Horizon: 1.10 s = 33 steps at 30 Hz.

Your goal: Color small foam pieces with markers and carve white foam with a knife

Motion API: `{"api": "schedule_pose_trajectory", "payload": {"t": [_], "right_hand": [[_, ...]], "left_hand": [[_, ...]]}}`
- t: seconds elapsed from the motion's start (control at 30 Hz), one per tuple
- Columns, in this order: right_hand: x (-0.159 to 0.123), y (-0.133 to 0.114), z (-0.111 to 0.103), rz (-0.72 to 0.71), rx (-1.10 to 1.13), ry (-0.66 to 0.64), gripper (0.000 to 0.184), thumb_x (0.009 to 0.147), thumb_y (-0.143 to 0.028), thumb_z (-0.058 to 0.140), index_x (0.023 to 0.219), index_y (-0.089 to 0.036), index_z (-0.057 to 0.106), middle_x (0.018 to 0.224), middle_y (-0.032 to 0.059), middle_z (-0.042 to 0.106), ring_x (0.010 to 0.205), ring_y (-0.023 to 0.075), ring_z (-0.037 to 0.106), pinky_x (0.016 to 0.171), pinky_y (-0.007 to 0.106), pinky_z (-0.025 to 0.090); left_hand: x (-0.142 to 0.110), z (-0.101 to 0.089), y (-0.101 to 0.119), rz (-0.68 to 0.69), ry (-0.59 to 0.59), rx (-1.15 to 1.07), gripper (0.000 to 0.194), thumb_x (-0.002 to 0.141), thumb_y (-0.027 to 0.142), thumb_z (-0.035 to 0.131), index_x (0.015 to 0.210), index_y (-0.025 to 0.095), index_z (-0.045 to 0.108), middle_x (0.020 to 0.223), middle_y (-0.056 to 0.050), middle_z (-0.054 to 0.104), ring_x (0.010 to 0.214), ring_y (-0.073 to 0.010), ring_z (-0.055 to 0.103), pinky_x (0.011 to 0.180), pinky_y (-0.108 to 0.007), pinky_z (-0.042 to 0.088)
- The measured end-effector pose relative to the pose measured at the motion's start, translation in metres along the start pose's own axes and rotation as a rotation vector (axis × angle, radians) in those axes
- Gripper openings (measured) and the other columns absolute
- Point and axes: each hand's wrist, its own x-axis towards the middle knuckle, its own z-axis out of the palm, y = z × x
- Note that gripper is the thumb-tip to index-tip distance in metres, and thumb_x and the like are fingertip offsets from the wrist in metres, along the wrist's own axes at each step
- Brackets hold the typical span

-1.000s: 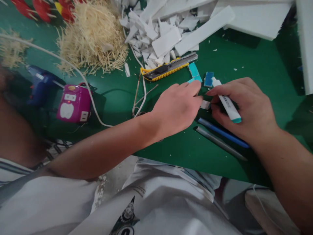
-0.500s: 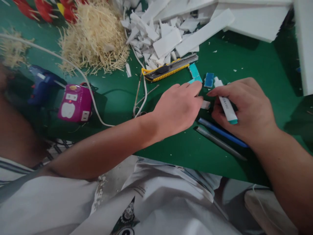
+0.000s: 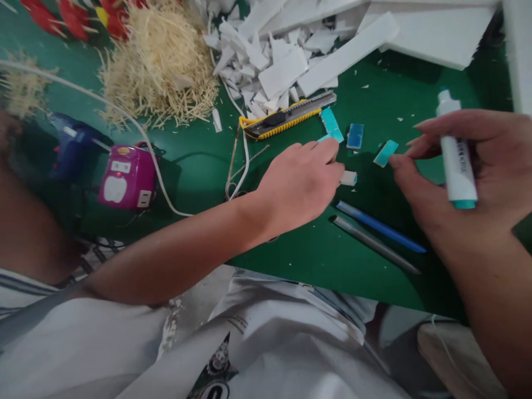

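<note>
My right hand is raised above the green table. Its fingers are wrapped round a white marker with a teal end, and its thumb and fingertip pinch a small teal piece. My left hand rests on the table, fingers curled, fingertips touching another teal piece with a small white foam piece beside it. A darker blue piece and a further teal piece lie just beyond.
A yellow utility knife lies behind the left hand. A blue pen and a grey rod lie near the front edge. White foam scraps, a straw pile, a pink power adapter and a blue glue gun sit around.
My right hand has lifted and moved right with the marker, carrying a small teal piece up off the table. The left hand has stayed in place.
</note>
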Motion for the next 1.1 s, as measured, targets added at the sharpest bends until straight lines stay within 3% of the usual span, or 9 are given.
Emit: {"api": "schedule_pose_trajectory", "payload": {"t": [0.13,0.27,0.43,0.63,0.87,0.97,1.03,1.07,1.1], "right_hand": [[0.003,0.003,0.005,0.034,0.050,-0.013,0.029,0.076,-0.022,0.087,0.103,-0.031,0.078,0.093,0.0047,0.079,0.071,0.0241,0.076,0.066,0.043,0.065],[0.005,0.004,0.006,0.029,0.056,0.077,0.028,0.073,-0.019,0.089,0.097,-0.028,0.078,0.088,0.0046,0.079,0.067,0.0249,0.077,0.066,0.044,0.066],[0.005,0.002,0.004,0.015,0.085,0.047,0.026,0.083,-0.020,0.082,0.109,-0.027,0.083,0.085,0.0057,0.078,0.075,0.0273,0.079,0.073,0.047,0.066],[0.007,0.004,0.007,0.070,0.079,0.088,0.030,0.073,-0.015,0.087,0.100,-0.028,0.084,0.080,0.0033,0.078,0.068,0.0262,0.077,0.069,0.046,0.067],[0.013,-0.015,0.001,0.311,0.106,0.119,0.029,0.065,-0.022,0.098,0.086,-0.027,0.079,0.068,-0.0008,0.076,0.066,0.0260,0.078,0.062,0.043,0.068],[0.014,-0.023,-0.006,0.541,0.164,-0.122,0.031,0.073,-0.036,0.097,0.092,-0.026,0.075,0.088,0.0030,0.079,0.088,0.0248,0.083,0.086,0.047,0.073],[0.014,-0.025,-0.007,0.509,0.239,0.028,0.037,0.074,-0.050,0.096,0.091,-0.027,0.072,0.086,0.0037,0.076,0.087,0.0263,0.083,0.087,0.051,0.073],[0.015,-0.026,-0.007,0.527,0.257,0.048,0.039,0.071,-0.051,0.098,0.089,-0.028,0.072,0.084,0.0032,0.076,0.085,0.0270,0.083,0.087,0.052,0.073],[0.015,-0.026,-0.006,0.575,0.233,-0.034,0.041,0.063,-0.044,0.103,0.085,-0.028,0.072,0.083,0.0028,0.077,0.084,0.0279,0.083,0.086,0.051,0.074]], "left_hand": [[-0.002,0.002,-0.002,0.020,0.032,0.011,0.036,0.110,0.020,0.042,0.102,0.017,0.078,0.103,-0.010,0.070,0.091,-0.0220,0.064,0.073,-0.035,0.044],[-0.002,0.001,-0.002,0.024,0.023,0.018,0.034,0.109,0.018,0.044,0.106,0.017,0.078,0.104,-0.010,0.070,0.091,-0.0217,0.064,0.073,-0.035,0.043],[-0.001,0.000,-0.003,0.025,0.003,0.023,0.036,0.109,0.017,0.042,0.108,0.018,0.078,0.106,-0.010,0.070,0.093,-0.0221,0.065,0.073,-0.035,0.043],[-0.001,-0.001,-0.002,0.015,-0.012,0.015,0.033,0.108,0.016,0.045,0.107,0.017,0.077,0.106,-0.010,0.070,0.094,-0.0227,0.066,0.073,-0.035,0.043],[-0.002,0.002,-0.005,0.041,0.040,-0.004,0.032,0.107,0.018,0.045,0.110,0.018,0.076,0.109,-0.008,0.073,0.095,-0.0212,0.068,0.076,-0.034,0.045],[-0.003,0.005,-0.007,0.042,0.098,-0.023,0.030,0.108,0.022,0.047,0.111,0.020,0.076,0.113,-0.007,0.073,0.095,-0.0211,0.069,0.077,-0.034,0.047],[-0.003,0.005,-0.008,0.027,0.136,-0.044,0.028,0.109,0.024,0.050,0.114,0.021,0.077,0.115,-0.008,0.073,0.097,-0.0221,0.071,0.078,-0.035,0.049],[-0.002,0.004,-0.007,0.022,0.155,-0.064,0.027,0.109,0.026,0.052,0.116,0.021,0.077,0.116,-0.008,0.073,0.098,-0.0228,0.072,0.078,-0.036,0.050],[-0.001,0.003,-0.007,0.022,0.177,-0.092,0.026,0.108,0.026,0.054,0.118,0.022,0.077,0.116,-0.007,0.074,0.100,-0.0234,0.072,0.080,-0.036,0.052]]}}
